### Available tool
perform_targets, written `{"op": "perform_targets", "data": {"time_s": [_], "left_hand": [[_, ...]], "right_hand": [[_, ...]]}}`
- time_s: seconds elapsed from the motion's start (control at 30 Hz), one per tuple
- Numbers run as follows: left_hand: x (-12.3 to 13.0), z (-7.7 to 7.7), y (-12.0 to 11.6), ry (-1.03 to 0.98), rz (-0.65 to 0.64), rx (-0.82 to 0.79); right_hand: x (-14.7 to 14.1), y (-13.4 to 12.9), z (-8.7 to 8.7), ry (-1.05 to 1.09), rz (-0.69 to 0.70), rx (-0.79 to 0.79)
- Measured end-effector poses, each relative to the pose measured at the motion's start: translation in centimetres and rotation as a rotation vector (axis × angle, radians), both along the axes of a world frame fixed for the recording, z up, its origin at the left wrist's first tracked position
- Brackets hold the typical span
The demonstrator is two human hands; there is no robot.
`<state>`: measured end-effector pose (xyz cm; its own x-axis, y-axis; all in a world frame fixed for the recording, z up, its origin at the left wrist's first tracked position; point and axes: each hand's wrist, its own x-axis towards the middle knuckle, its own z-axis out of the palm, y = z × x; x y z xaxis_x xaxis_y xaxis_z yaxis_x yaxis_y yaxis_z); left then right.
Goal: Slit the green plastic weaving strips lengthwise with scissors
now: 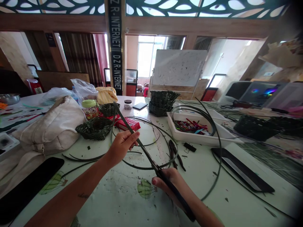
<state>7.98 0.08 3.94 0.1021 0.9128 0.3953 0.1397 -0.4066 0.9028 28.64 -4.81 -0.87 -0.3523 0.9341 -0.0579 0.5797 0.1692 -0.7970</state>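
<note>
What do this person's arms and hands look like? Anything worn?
The left hand and right hand are ungloved; no sleeves show. The left forearm bears a small dark marking like a tattoo, too small to read. The right thumbnail looks painted red.

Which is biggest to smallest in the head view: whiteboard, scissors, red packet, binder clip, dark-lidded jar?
1. Whiteboard
2. Scissors, partly covered by the hand
3. Red packet
4. Binder clip and dark-lidded jar: too alike to rank; the clip is nearer the camera.
</note>
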Motion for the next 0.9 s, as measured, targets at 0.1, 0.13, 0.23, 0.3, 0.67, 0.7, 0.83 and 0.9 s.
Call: {"op": "perform_targets", "data": {"time_s": [0.1,0.13,0.23,0.3,0.67,0.7,0.83,0.9], "left_hand": [[0.6,-0.1,-0.7,0.037,-0.013,0.014],[0.7,-0.2,-0.8,0.042,-0.011,0.018],[0.9,-0.4,-0.9,0.021,-0.012,0.004],[0.9,-0.5,-0.7,0.001,-0.014,-0.014],[0.9,-1.0,-0.1,-0.039,-0.001,-0.054],[0.9,-1.0,-0.1,-0.040,0.003,-0.055],[0.8,-1.0,-0.1,-0.025,0.009,-0.042],[0.5,-0.6,0.0,0.012,-0.024,-0.038]], "right_hand": [[0.4,-0.2,0.3,-0.010,0.039,0.004],[0.5,-0.2,0.3,-0.006,0.049,0.012],[0.5,-0.4,0.3,0.013,0.046,0.009],[0.4,-0.5,0.2,0.028,0.035,-0.007],[-0.5,-0.5,-0.3,0.026,-0.089,0.018],[-0.5,-0.4,-0.3,0.031,-0.097,0.024],[-0.6,-0.2,-0.5,0.020,-0.105,0.032],[-0.6,-0.2,-0.4,-0.010,-0.103,0.030]]}}
